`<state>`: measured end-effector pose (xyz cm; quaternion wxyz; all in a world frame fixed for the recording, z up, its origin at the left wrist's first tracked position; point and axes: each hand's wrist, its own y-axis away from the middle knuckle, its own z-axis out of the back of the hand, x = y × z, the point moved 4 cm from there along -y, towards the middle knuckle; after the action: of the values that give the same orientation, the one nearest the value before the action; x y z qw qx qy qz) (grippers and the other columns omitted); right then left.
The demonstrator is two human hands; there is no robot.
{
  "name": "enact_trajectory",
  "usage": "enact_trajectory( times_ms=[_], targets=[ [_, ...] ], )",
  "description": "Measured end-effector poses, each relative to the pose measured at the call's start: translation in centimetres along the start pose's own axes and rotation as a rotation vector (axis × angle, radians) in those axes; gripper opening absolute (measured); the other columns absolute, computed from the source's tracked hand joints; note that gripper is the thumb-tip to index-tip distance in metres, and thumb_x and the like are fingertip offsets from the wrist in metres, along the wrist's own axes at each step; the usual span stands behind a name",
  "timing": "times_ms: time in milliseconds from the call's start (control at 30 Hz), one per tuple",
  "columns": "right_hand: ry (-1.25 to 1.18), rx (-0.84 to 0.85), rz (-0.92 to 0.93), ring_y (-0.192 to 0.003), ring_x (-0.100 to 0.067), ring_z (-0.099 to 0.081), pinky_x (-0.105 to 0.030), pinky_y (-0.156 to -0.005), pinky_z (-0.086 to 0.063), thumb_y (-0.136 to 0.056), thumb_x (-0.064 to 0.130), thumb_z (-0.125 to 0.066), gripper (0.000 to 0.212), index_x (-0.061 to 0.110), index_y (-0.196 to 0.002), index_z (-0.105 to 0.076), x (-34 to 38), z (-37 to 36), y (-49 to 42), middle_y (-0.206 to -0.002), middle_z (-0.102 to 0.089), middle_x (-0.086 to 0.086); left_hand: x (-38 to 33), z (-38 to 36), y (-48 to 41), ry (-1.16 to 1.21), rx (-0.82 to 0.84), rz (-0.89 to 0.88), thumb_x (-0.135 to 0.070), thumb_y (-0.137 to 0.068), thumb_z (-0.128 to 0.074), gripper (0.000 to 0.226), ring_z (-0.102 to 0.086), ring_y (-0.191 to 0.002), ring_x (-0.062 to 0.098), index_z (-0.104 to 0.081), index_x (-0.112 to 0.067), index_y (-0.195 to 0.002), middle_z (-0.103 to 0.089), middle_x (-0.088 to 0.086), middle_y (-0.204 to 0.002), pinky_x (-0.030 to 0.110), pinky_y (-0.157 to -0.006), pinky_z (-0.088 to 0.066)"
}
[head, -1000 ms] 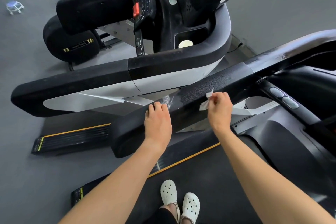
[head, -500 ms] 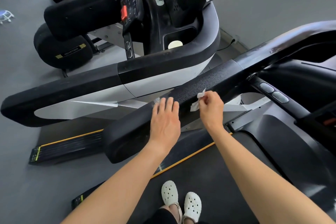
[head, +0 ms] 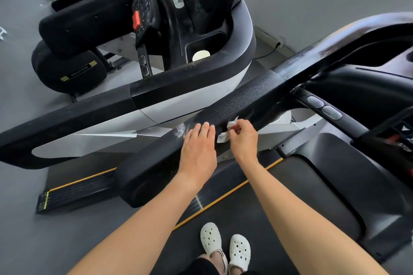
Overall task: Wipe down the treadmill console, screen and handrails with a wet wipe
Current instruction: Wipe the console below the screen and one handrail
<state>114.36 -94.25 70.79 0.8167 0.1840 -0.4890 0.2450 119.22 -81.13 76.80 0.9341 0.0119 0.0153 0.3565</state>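
Note:
The black left handrail (head: 243, 100) of my treadmill runs diagonally from lower left to upper right. My left hand (head: 197, 147) lies on it with straight fingers, beside a wet, smeared patch (head: 183, 131). My right hand (head: 242, 138) pinches a crumpled white wet wipe (head: 225, 133) against the rail's near side, just right of the left hand. Part of the console (head: 380, 87) with oval buttons (head: 323, 107) and a red stop label shows at the right edge.
A second treadmill (head: 190, 87) stands close on the left, its rail parallel to mine. The belt (head: 257, 205) with a yellow edge stripe lies under my white clogs (head: 223, 245). Grey floor surrounds the machines, and a grey wall rises behind.
My left hand slid up the rail toward the right hand and its fingers straightened. The right hand with the wipe drew slightly back toward it. The view shifted a little.

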Motion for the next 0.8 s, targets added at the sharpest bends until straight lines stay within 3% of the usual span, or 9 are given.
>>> enact_trajectory(
  times_ms=[100,233,333,533,667,800],
  targets=[
    [-0.035,-0.101,-0.064,-0.082,-0.011,-0.053,-0.007,-0.066,-0.035,-0.097,0.008,-0.057,0.011,0.012,-0.091,-0.065,-0.3,2.2,-2.5,-0.095,-0.056,0.0,0.1,-0.3,0.1,-0.017,0.024,-0.005,-0.018,-0.099,-0.058,0.066,-0.028,-0.152,0.029,-0.029,-0.012,-0.158,-0.033,0.009,-0.164,0.041,-0.125,-0.028],
    [-0.053,-0.19,-0.163,-0.093,-0.018,-0.054,-0.024,-0.078,-0.037,-0.098,0.009,-0.053,0.016,0.01,-0.1,-0.069,-1.0,4.2,-5.3,-0.104,-0.059,-0.006,0.3,-0.4,0.1,-0.04,0.038,-0.015,-0.021,-0.101,-0.058,0.07,-0.024,-0.155,0.029,-0.023,-0.014,-0.161,-0.028,0.009,-0.166,0.041,-0.126,-0.025],
    [-0.066,-0.147,-0.174,-0.092,-0.018,-0.054,-0.025,-0.077,-0.036,-0.097,0.01,-0.055,0.012,0.01,-0.095,-0.066,-0.8,2.9,-3.9,-0.101,-0.057,-0.003,0.3,-0.5,0.1,-0.051,0.037,-0.017,-0.021,-0.1,-0.06,0.071,-0.024,-0.154,0.029,-0.023,-0.013,-0.16,-0.028,0.01,-0.166,0.042,-0.126,-0.026],
    [-0.008,0.09,-0.104,-0.08,0.0,-0.053,-0.008,-0.068,-0.036,-0.096,0.012,-0.067,0.009,0.014,-0.104,-0.069,-1.1,-1.3,1.2,-0.099,-0.06,0.004,0.0,-0.6,0.2,-0.062,0.029,-0.01,-0.018,-0.097,-0.061,0.075,-0.023,-0.155,0.03,-0.021,-0.011,-0.16,-0.026,0.011,-0.166,0.043,-0.126,-0.025],
    [0.021,0.029,-0.119,-0.082,-0.002,-0.052,-0.006,-0.066,-0.037,-0.093,0.009,-0.069,0.007,0.013,-0.095,-0.074,-1.3,0.7,-1.1,-0.102,-0.062,0.001,0.2,-0.7,0.3,-0.067,0.033,-0.014,-0.02,-0.098,-0.062,0.075,-0.023,-0.155,0.03,-0.021,-0.013,-0.161,-0.026,0.01,-0.166,0.043,-0.126,-0.025],
    [-0.085,-0.102,-0.283,-0.089,-0.012,-0.06,-0.002,-0.061,-0.036,-0.092,0.006,-0.06,0.018,0.015,-0.093,-0.075,-1.8,2.9,-3.5,-0.1,-0.067,0.0,0.2,-0.9,0.3,-0.068,0.028,-0.011,-0.024,-0.101,-0.06,0.076,-0.019,-0.156,0.03,-0.017,-0.014,-0.162,-0.022,0.01,-0.168,0.042,-0.127,-0.021]
  ],
)
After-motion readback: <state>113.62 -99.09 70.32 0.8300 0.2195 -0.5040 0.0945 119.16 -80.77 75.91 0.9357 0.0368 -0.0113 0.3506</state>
